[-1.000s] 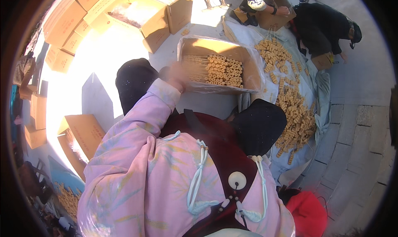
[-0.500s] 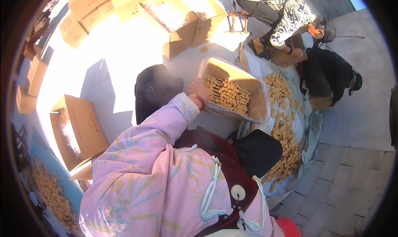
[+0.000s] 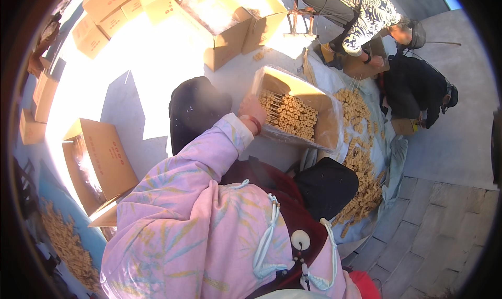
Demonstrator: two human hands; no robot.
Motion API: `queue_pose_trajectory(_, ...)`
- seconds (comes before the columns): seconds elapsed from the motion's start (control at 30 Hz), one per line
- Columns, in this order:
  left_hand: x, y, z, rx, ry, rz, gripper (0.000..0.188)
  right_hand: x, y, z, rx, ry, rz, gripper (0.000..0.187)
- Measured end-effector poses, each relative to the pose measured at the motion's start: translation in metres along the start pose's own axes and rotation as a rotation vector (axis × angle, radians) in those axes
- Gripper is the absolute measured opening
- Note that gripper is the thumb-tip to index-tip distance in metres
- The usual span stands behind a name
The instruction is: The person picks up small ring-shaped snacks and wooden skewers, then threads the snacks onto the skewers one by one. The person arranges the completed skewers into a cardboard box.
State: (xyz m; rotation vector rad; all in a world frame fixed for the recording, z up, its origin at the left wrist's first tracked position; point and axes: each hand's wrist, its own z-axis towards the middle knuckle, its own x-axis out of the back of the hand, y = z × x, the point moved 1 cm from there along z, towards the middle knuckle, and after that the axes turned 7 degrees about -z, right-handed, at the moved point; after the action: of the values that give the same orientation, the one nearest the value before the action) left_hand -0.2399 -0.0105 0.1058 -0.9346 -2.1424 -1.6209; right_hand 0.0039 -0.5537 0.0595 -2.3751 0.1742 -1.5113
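Observation:
My left hand (image 3: 253,110), with a red bracelet at its wrist, grips the left rim of an open cardboard box (image 3: 328,122). The box is lined with clear plastic and tilts toward me between my knees. Inside it, skewers of tan, coiled food pieces (image 3: 294,115) lie stacked in rows, their thin sticks pointing toward my left hand. I cannot see my right hand. More skewers of the same kind (image 3: 361,186) lie in a heap on a pale sheet (image 3: 387,194) to the right of the box.
Two people work at the far right, one in a patterned top (image 3: 371,11) holding a box, another in black (image 3: 413,84). Open cartons (image 3: 226,45) stand at the back. Another carton (image 3: 107,158) is at the left, near a blue sheet (image 3: 52,184) with more tan pieces.
The box has shifted slightly up and right with my left hand on its rim. The person in black has moved an arm near the small box.

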Motion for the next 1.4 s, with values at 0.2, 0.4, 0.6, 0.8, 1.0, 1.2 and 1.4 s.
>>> queue_pose_trajectory(0.2, 0.014, 0.01, -0.004, -0.002, -0.016, -0.031, 0.041, -0.005, 0.004, -0.001, 0.007, -0.008, 0.014, 0.039)
queue_pose_trajectory(0.4, 0.023, 0.026, -0.014, -0.083, -0.167, 0.074, 0.039, -0.007, 0.013, -0.003, -0.007, 0.004, 0.032, 0.039)
queue_pose_trajectory(0.6, 0.013, 0.016, -0.005, -0.042, -0.093, 0.059, 0.038, -0.01, 0.016, -0.004, -0.021, -0.002, 0.042, 0.039)
queue_pose_trajectory(0.8, 0.006, 0.008, -0.005, -0.136, 0.061, 0.096, 0.032, -0.01, 0.019, -0.007, -0.03, -0.007, 0.043, 0.039)
queue_pose_trajectory(1.0, 0.008, 0.008, -0.003, -0.075, -0.05, 0.049, 0.041, -0.01, 0.027, -0.008, -0.028, -0.005, 0.049, 0.039)
queue_pose_trajectory(1.2, 0.029, 0.021, -0.013, -0.167, -0.208, 0.271, 0.041, -0.014, 0.021, -0.005, -0.007, -0.003, 0.048, 0.039)
queue_pose_trajectory(1.4, 0.025, 0.028, -0.015, -0.096, -0.166, 0.174, 0.042, -0.024, 0.024, 0.008, 0.048, 0.008, 0.062, 0.039)
